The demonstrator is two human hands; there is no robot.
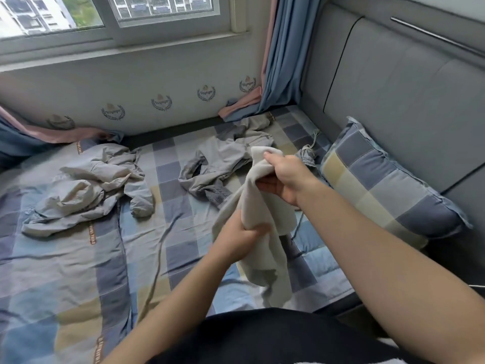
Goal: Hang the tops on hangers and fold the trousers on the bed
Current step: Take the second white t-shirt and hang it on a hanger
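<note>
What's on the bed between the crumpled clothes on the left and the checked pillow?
A crumpled grey garment lies there on the bedsheet, behind the held pale garment, in the head view.

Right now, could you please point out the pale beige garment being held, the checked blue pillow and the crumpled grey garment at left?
Pale beige garment (263, 210): head view, hanging middle.
Checked blue pillow (380, 185): head view, top face.
Crumpled grey garment (84, 190): head view, bunched middle.

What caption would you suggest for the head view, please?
Left hand and right hand grip a pale garment above the bed.
</note>
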